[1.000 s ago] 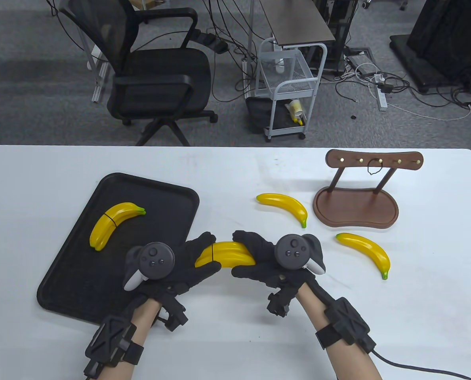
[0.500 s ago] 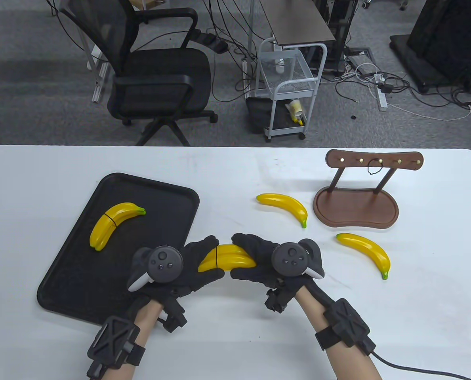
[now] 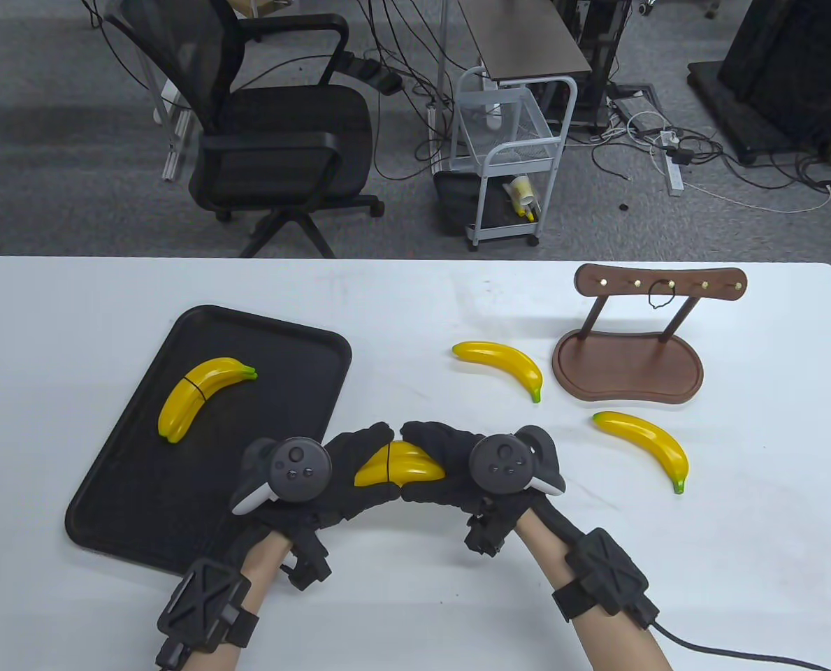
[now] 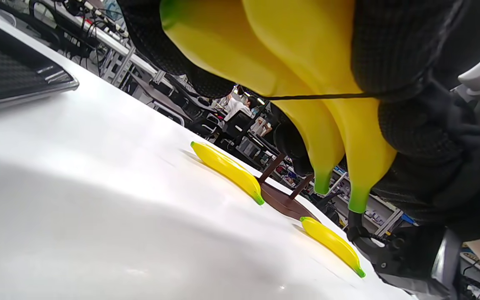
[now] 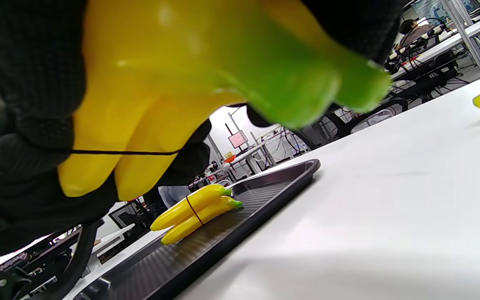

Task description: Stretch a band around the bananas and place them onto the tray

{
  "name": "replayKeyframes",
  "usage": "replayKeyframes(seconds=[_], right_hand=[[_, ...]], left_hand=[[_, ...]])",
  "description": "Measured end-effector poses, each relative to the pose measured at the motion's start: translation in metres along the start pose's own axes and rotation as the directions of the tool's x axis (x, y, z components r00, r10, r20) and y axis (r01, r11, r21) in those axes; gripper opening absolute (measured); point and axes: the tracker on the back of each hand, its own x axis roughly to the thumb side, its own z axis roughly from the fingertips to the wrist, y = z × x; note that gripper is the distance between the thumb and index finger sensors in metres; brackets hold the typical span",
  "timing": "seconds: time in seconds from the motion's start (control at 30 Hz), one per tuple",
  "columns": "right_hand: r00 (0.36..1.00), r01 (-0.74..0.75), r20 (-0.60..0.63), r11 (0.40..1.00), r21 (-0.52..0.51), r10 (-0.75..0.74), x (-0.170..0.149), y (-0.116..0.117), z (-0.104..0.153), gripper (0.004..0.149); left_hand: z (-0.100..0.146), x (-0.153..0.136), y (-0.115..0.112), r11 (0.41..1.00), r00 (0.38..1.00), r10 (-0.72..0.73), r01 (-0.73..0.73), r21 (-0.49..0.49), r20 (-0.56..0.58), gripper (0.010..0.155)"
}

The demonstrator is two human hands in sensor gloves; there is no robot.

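Hands: left hand (image 3: 331, 482) and right hand (image 3: 450, 468) each grip the banded pair of yellow plastic bananas (image 3: 398, 465) | advice: keep thin black band (image 3: 388, 465) centred, lower flat onto black rectangular tray (image 3: 142, 503).

likely a lab: office chair (image 3: 275, 133), floor cables (image 3: 667, 150), wire cart (image 3: 509, 157).

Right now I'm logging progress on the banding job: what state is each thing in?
Held banana pair: banded, lifted off the table, gripped by both hands.
Left hand: grips the pair's left end.
Right hand: grips the pair's right end.
Banded pair on tray: lying on the tray.
Tray: flat on the table.
Two loose bananas: unbanded, on the table.
Spare band: hanging on the wooden stand.
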Motion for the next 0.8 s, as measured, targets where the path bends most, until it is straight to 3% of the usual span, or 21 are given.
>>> replayKeyframes(seconds=[0.33,0.8], right_hand=[[1.0,-0.016,-0.012,0.997,0.076,0.017,0.004,0.0,-0.003,0.089],[0.995,-0.1,-0.029,0.995,0.018,0.1,0.02,0.0,-0.004,0.099]], left_hand=[[0.0,0.001,0.005,0.999,0.999,-0.027,0.028,0.034,-0.029,0.082],[0.001,0.01,0.006,0.991,0.994,-0.091,0.097,0.096,-0.063,0.082]])
